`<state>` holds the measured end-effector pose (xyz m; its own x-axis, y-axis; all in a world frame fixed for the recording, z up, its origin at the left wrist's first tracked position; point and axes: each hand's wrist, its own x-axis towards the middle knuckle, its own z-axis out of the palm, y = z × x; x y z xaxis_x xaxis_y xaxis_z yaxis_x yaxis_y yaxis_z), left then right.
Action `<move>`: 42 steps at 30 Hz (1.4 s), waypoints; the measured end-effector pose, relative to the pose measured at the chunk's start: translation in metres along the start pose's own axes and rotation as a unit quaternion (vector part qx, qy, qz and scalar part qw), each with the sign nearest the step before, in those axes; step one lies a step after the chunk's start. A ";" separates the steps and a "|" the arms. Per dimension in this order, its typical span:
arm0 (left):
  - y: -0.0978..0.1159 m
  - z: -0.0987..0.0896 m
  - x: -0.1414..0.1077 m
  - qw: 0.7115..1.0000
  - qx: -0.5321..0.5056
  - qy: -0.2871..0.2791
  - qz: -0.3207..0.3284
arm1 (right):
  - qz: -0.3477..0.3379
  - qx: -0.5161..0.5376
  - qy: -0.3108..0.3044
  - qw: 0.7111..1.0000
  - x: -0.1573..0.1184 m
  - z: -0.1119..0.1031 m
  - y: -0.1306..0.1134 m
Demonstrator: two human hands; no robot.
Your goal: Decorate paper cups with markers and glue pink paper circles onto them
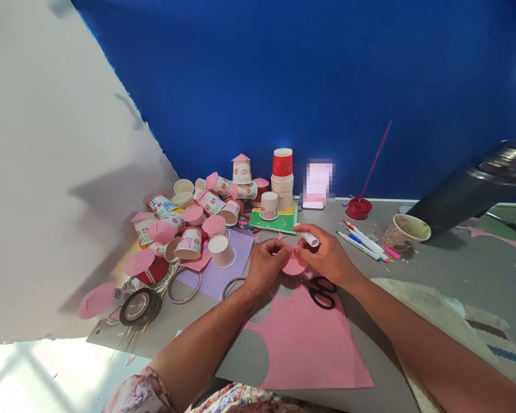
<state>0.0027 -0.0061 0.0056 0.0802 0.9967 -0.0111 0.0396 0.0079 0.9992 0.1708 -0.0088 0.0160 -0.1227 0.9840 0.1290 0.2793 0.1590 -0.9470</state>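
My left hand is closed, its thumb and fingers pinching the left edge of a small pink paper disc. Opposite it, my right hand pinches the disc's right side. A white tube with printing also sits among the right fingers; its exact kind does not show. Black-handled scissors lie just below my hands, on a pink paper sheet with round cut-outs. Left of my hands, a plain white paper cup stands upside down on a purple sheet.
Decorated paper cups with pink tops are heaped at the left. Behind stand a cup stack and a green book. Markers, a patterned cup and a dark flask are at the right. Tape rolls lie front left.
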 end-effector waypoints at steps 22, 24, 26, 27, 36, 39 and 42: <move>-0.004 0.000 0.002 0.999 -0.031 -0.006 -0.039 | -0.019 -0.011 0.024 0.999 -0.002 0.006 -0.004; -0.005 0.000 0.002 0.999 -0.033 -0.005 -0.040 | -0.021 -0.012 0.031 0.999 -0.001 0.006 -0.004; -0.006 0.000 0.003 0.999 -0.034 -0.003 -0.041 | -0.022 -0.015 0.039 0.999 0.000 0.006 -0.003; -0.006 0.000 0.003 0.998 -0.035 -0.001 -0.042 | -0.022 -0.015 0.040 0.999 0.000 0.006 -0.003; -0.002 0.002 0.002 0.998 -0.041 0.003 -0.052 | -0.009 0.001 0.026 1.000 -0.002 0.006 -0.008; -0.003 0.002 0.002 0.998 -0.043 0.004 -0.049 | -0.010 0.004 0.029 1.000 -0.002 0.006 -0.008; -0.003 0.002 0.002 0.998 -0.043 0.003 -0.050 | -0.007 0.006 0.029 1.000 -0.002 0.005 -0.008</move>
<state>0.0050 -0.0046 0.0022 0.0733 0.9911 -0.1111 -0.0395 0.1142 0.9927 0.1637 -0.0125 0.0216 -0.0701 0.9848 0.1590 0.2659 0.1721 -0.9485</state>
